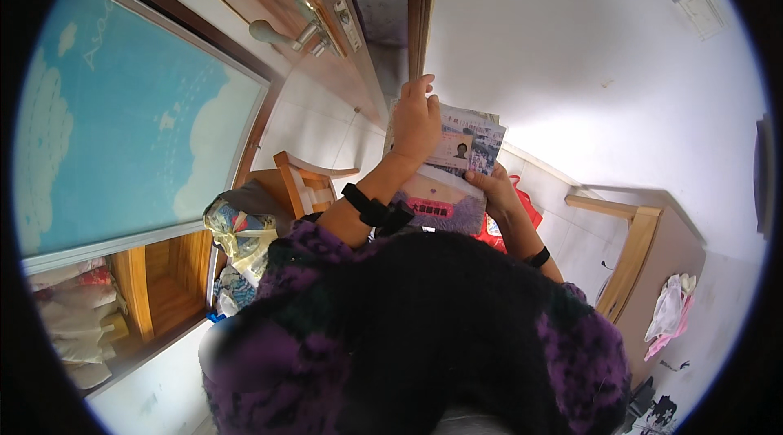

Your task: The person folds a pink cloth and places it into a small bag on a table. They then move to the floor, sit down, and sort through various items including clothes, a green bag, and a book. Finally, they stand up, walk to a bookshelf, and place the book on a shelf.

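Observation:
My right hand (494,189) grips the lower right edge of a stack of printed papers (486,141) with its thumb on top. A small sheet with a portrait photo (454,150) lies on the upper papers. Beneath them shows a booklet cover (459,193) with purple fluffy trim and a pink lettered label. Over the left part of the stack is my left hand (419,120), its fingers raised and partly bent near the door frame; whether it pinches any sheet is hidden. Both wrists wear black bands.
A wooden door (367,68) with a metal handle (275,34) stands ajar ahead. At left are a wooden chair (303,181), bundled cloth (241,233) and a cabinet with a blue sliding panel (122,117). A red bag (526,205) and wooden furniture (630,264) are at right.

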Demonstrator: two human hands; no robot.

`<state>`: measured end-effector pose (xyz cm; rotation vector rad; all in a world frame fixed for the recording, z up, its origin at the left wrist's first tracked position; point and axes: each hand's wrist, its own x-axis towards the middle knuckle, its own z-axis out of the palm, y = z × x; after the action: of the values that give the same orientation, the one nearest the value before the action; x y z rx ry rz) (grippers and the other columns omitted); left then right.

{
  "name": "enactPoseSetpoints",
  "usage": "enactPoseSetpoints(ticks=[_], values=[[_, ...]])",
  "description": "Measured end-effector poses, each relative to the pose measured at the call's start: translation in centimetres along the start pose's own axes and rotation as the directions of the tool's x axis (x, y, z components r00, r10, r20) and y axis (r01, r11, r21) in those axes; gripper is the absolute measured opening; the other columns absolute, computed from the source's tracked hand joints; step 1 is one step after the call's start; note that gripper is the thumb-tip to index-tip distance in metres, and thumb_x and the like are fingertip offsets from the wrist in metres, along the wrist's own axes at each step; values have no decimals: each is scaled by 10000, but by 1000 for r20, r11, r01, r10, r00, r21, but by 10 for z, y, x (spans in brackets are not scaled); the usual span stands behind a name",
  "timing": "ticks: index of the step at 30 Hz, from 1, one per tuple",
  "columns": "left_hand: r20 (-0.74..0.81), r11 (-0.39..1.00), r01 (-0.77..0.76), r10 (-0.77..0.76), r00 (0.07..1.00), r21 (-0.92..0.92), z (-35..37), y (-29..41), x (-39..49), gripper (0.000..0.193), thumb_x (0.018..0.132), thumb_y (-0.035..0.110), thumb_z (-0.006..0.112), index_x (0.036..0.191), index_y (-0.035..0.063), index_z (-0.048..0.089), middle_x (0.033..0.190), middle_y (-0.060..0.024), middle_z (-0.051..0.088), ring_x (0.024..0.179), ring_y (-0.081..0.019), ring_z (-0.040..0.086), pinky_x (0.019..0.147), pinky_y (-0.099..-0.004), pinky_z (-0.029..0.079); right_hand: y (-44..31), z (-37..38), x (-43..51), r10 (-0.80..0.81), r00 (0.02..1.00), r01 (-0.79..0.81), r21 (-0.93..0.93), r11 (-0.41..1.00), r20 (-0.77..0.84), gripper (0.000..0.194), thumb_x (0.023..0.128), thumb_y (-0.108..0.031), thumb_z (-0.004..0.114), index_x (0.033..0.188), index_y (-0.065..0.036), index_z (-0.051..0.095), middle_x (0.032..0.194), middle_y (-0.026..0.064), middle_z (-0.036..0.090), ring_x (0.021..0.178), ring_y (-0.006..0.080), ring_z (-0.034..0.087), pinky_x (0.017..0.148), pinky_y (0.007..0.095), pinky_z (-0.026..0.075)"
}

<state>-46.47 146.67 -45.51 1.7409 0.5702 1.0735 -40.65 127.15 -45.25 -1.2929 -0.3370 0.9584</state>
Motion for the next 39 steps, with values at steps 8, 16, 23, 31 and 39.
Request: enactPoseSetpoints(ticks=[8, 16, 23, 31, 39], values=[[-91, 948, -307, 315, 945, 85, -26, 7, 52, 241, 848, -24, 519, 1064, 20, 618, 997, -137, 598, 923, -315, 579, 858, -389, 468, -27, -8, 46, 64, 989, -76, 80, 994, 136, 385, 792, -10, 693, 1157, 11, 573, 1095, 124, 651, 974, 219, 642, 882, 354, 522], [469, 305, -657, 502, 726, 690, -63, -48, 123, 163, 758, 35, 581, 899, 26, 661, 949, -129, 614, 989, -301, 560, 1091, -508, 261, -53, -21, 74, 47, 984, -54, 33, 998, 172, 387, 794, -4, 685, 1162, 17, 569, 1101, 114, 651, 988, 209, 632, 895, 350, 510], [560, 84, -564, 70, 826, 821, -70, -66, 99, 144, 773, 118, 561, 750, 79, 698, 774, -69, 634, 918, -226, 563, 982, -388, 316, -63, -32, 93, 93, 987, -94, -3, 996, 131, 399, 779, 3, 691, 1157, 24, 564, 1099, 120, 650, 989, 218, 631, 903, 360, 506], [440, 182, -425, -47, 897, 887, -95, -70, 51, 101, 775, 159, 623, 843, 88, 641, 818, -58, 626, 927, -227, 541, 920, -370, 339, -56, -49, 119, 147, 965, -148, -15, 989, 216, 421, 774, -6, 699, 1169, 16, 552, 1111, 118, 642, 990, 227, 630, 909, 366, 504], [287, 423, -307, 113, 951, 853, -103, -39, -3, 133, 766, 150, 635, 888, 97, 632, 864, -36, 610, 891, -202, 564, 879, -404, 389, -68, -51, 134, 234, 936, -237, -21, 971, 262, 413, 801, -5, 676, 1191, -4, 540, 1116, 117, 641, 994, 230, 633, 903, 369, 509]])
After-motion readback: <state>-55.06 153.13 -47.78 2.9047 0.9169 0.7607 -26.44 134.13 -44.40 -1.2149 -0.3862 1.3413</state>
